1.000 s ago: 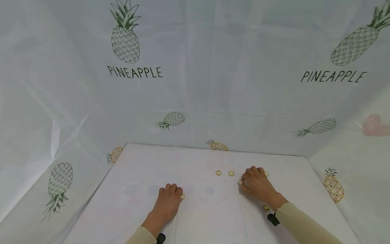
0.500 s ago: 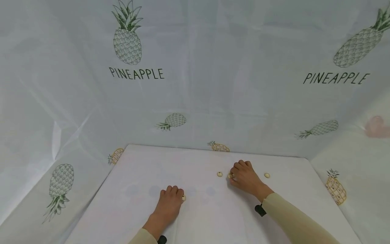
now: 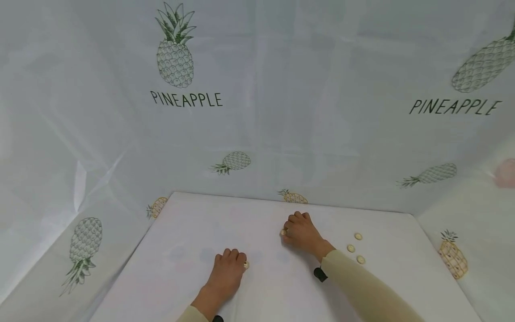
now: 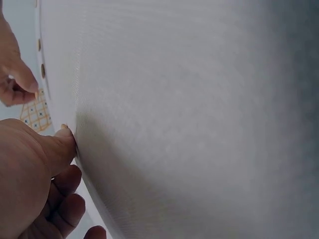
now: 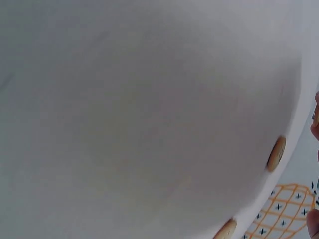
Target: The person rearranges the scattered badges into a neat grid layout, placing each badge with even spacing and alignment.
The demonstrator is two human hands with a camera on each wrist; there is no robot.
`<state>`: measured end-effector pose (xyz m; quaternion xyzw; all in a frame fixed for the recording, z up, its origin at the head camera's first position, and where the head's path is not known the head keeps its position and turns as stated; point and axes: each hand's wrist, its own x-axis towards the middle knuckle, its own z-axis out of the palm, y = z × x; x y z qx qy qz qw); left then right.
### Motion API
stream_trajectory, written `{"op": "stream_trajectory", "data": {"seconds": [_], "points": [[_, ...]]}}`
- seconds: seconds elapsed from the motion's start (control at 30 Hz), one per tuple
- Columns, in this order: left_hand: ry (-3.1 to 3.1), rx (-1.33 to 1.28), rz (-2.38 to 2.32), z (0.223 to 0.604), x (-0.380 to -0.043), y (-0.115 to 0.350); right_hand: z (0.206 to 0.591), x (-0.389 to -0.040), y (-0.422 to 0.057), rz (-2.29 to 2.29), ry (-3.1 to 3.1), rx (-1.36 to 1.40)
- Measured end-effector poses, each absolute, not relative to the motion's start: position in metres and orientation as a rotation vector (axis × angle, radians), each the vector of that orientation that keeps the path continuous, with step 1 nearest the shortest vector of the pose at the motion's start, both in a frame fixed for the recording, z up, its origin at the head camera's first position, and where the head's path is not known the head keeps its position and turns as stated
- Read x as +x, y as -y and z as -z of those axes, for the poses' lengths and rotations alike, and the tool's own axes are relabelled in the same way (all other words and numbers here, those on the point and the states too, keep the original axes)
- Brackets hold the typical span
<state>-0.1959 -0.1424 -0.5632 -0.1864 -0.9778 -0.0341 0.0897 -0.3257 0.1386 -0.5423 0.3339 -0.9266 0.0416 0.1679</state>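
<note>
At the middle of the table, my left hand (image 3: 225,272) pinches a small pale round button (image 3: 246,265) between thumb and finger. The left wrist view shows that button's edge (image 4: 64,127) sticking out past the thumb (image 4: 62,145). Farther back, my right hand (image 3: 302,233) has its fingertips curled on another pale button (image 3: 283,232), low over the white table. Three more buttons lie flat to the right of that hand, one (image 3: 358,236) behind the other two (image 3: 351,248). The right wrist view catches only the edges of the right fingers (image 5: 315,130).
The white-covered table (image 3: 193,214) ends at a back edge against a pale curtain (image 3: 281,125) printed with pineapples. Beside the three loose buttons, my right sleeve (image 3: 354,281) crosses the table. A dark band (image 3: 320,274) hangs at the right wrist.
My right hand has moved left across the back of the table, uncovering buttons on the right. Two buttons left of it earlier no longer lie loose in view. My left hand stays put.
</note>
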Motion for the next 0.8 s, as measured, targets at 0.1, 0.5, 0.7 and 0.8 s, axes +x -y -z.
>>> {"op": "stream_trajectory", "data": {"seconds": [0.1, 0.5, 0.7, 0.8], "points": [[2.895, -0.56, 0.109, 0.562, -0.195, 0.141, 0.547, -0.327, -0.132, -0.119, 2.658, 0.944], [2.909, -0.566, 0.131, 0.558, -0.193, 0.141, 0.552, -0.331, -0.12, -0.163, 2.712, 0.926], [2.946, -0.538, 0.153, 0.56, -0.194, 0.141, 0.554, -0.333, -0.117, -0.173, 2.717, 0.936], [2.957, -0.526, 0.164, 0.561, -0.195, 0.141, 0.555, -0.333, -0.116, -0.181, 2.708, 0.937]]}}
